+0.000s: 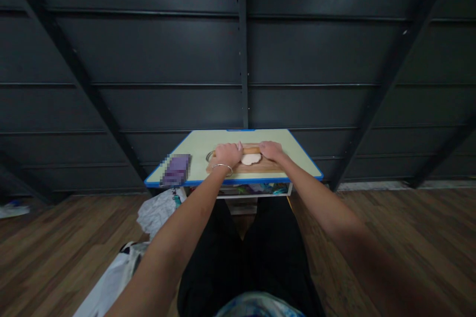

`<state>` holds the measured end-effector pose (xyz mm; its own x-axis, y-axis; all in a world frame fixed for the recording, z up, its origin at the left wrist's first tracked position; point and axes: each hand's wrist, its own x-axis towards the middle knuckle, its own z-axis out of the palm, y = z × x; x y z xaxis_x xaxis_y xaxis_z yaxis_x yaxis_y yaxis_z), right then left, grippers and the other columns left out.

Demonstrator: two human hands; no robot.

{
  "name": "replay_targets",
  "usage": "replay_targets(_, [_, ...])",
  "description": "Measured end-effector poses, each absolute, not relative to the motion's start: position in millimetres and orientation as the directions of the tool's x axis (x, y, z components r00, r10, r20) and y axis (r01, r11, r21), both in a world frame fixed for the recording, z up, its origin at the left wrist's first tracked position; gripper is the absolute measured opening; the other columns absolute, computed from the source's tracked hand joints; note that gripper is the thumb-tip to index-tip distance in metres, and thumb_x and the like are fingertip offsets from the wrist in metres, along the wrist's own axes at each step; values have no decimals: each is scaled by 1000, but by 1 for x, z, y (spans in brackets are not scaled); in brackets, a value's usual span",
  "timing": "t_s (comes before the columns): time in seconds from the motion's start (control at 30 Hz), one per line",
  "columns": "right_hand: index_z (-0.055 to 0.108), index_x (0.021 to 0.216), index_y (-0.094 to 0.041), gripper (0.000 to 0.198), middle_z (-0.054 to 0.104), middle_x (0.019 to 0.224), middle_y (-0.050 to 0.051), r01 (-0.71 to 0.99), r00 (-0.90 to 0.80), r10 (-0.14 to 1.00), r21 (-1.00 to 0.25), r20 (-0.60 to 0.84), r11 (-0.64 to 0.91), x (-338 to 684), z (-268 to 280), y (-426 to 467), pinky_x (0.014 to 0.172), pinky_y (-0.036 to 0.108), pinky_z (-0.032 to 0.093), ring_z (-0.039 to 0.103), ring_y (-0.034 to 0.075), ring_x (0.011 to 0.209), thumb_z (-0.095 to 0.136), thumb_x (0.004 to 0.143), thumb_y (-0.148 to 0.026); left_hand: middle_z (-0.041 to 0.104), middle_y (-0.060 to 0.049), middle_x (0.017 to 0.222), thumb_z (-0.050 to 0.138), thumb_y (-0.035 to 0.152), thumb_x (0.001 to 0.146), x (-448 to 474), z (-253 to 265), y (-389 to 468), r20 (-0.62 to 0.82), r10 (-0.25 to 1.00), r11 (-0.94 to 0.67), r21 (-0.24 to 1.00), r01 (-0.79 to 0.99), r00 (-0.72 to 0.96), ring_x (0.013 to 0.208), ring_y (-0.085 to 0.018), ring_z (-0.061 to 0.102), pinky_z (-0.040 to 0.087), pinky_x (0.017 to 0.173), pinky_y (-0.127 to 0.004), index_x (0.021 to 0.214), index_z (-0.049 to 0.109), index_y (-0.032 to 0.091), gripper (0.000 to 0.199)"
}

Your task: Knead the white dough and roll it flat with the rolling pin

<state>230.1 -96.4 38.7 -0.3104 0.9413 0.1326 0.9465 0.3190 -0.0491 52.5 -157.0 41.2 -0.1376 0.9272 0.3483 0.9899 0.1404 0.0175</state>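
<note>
A wooden rolling pin (252, 150) lies crosswise over a wooden board (273, 167). My left hand (227, 154) is wrapped round its left part, and a bracelet circles that wrist. On the right part of the pin, my right hand (271, 150) is closed. A flat, uneven piece of white dough (251, 159) rests on the board just on the near side of the pin, between my hands. Whether the pin touches the dough, I cannot tell. Just left of my left hand shows a dark ring-shaped thing (209, 156), partly hidden.
The small pale table (203, 141) has a blue edge and a shelf of mixed things (256, 188) underneath. A blurred purple item (177, 169) lies at its left. Grey-white bags (158, 210) hang or stand beside it. Behind rises a dark panelled wall (178, 49).
</note>
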Motion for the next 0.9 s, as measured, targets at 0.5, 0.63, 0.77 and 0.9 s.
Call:
replay_targets(0.5, [76,132,-18,55,74,138,15,951,-292,944,-59,152,304,229,34,-90,94,34,53,71,28,125,29,112,-37,78,-27,112,27,41,111,53,40,-160,349,927,143,3,990,-135,110,-39,74,54,90,-47,116,80,2,67])
replay_targets(0.63, [77,131,-16,56,74,137,16,948,-300,939,-55,169,313,230,31,-90,93,36,54,71,29,124,27,112,-35,79,-27,110,26,42,111,53,42,-160,347,928,150,-7,989,-138,109,-37,75,54,90,-46,116,81,4,67])
replay_targets(0.77, [77,129,-18,54,75,137,15,941,-322,931,-52,174,335,231,31,-91,94,36,54,71,29,125,28,111,-33,78,-27,115,27,41,111,55,48,-162,299,948,125,-44,991,-107,111,-38,75,55,91,-47,119,80,3,65])
replay_targets(0.9, [77,129,-17,54,75,136,15,947,-304,937,-57,170,317,231,31,-92,94,35,53,71,28,123,29,111,-33,78,-27,116,26,40,112,56,55,-162,258,960,123,-55,991,-104,113,-38,75,55,91,-46,120,79,3,65])
